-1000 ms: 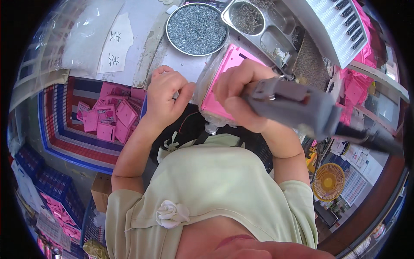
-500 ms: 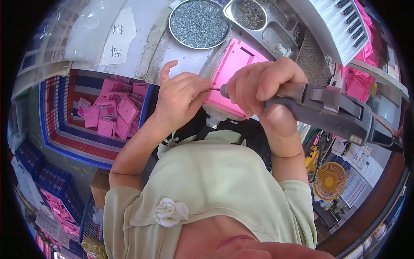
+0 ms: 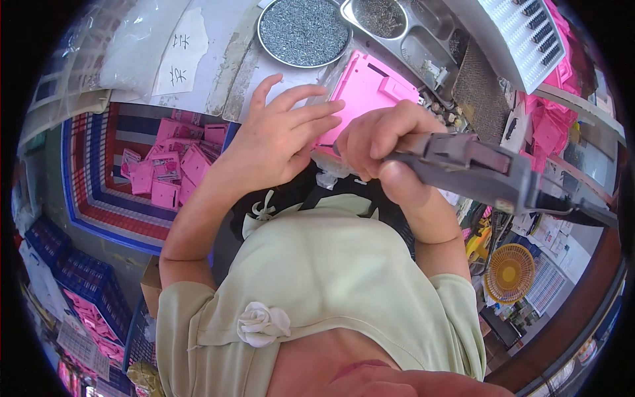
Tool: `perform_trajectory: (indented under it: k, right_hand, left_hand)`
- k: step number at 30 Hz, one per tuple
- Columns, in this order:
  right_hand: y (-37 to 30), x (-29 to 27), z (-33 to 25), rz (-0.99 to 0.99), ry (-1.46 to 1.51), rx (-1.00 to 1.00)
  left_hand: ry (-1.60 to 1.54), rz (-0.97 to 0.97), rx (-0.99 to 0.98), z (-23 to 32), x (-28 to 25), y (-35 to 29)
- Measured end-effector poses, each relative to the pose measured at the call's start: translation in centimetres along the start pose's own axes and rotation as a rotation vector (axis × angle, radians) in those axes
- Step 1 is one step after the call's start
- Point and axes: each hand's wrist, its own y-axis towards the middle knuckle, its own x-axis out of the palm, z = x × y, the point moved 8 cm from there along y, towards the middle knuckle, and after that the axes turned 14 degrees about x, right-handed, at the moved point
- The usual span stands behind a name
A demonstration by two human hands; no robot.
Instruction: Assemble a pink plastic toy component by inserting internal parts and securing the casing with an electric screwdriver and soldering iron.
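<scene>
A pink plastic case [image 3: 370, 83] lies on the worktable in front of me. My right hand [image 3: 390, 142] is wrapped round a dark electric screwdriver [image 3: 456, 172], held sideways with its thin bit pointing left at the case's near left edge. Whether the bit touches a screw is too small to tell. Over the case's left side, my left hand [image 3: 284, 135] has its fingers stretched out and apart; its thumb is partly hidden near the bit. A round metal dish [image 3: 304, 33] full of small screws stands just beyond.
A compartment metal tray [image 3: 413, 49] with small parts sits behind the case. At left, a striped woven-lined crate [image 3: 99, 205] holds several pink pieces [image 3: 165, 169]. A white rack [image 3: 519, 40] with black parts is at upper right; a yellow basket [image 3: 509, 272] stands lower right.
My left fingers have opened from a pinch near the bit and spread out. My right hand and the screwdriver have shifted slightly left and down. A raised part of the pink case now shows.
</scene>
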Motion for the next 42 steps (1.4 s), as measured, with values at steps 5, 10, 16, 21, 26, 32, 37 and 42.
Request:
perform_trajectory:
  k: [5, 10, 16, 21, 26, 32, 37, 42]
  right_hand:
    - [0.0, 0.9, 1.2, 0.052, -0.281, 0.038]
    - [0.2, 1.6, 1.6, -0.063, -0.408, -0.203]
    - [0.2, -3.1, 0.4, -0.015, -0.151, 0.027]
    - [-5.1, -9.2, -8.4, 0.340, -0.054, -0.314]
    - [-11.0, -12.6, -4.8, 0.502, 0.003, -0.235]
    - [-10.7, -10.1, -1.6, 0.448, -0.226, -0.201]
    - [-9.9, -9.0, -1.7, 0.430, -0.585, -0.278]
    - [-9.8, -10.2, -1.6, 0.432, -0.332, -0.266]
  left_hand:
    - [0.061, -0.048, -0.005, -0.6, 1.0, -0.4]
    - [0.062, -0.049, -0.014, -0.6, 1.3, -0.5]
    - [0.066, -0.068, -0.009, -0.3, 0.8, 1.0]
    - [-0.012, 0.034, 0.113, 1.7, 2.0, 5.1]
    - [0.051, -0.043, 0.183, 2.9, 5.8, 9.2]
    - [0.083, -0.136, 0.152, 1.7, 7.4, 8.8]
    - [0.119, -0.153, 0.168, 1.9, 7.6, 9.3]
    - [0.031, -0.072, 0.095, 0.7, 6.9, 9.8]
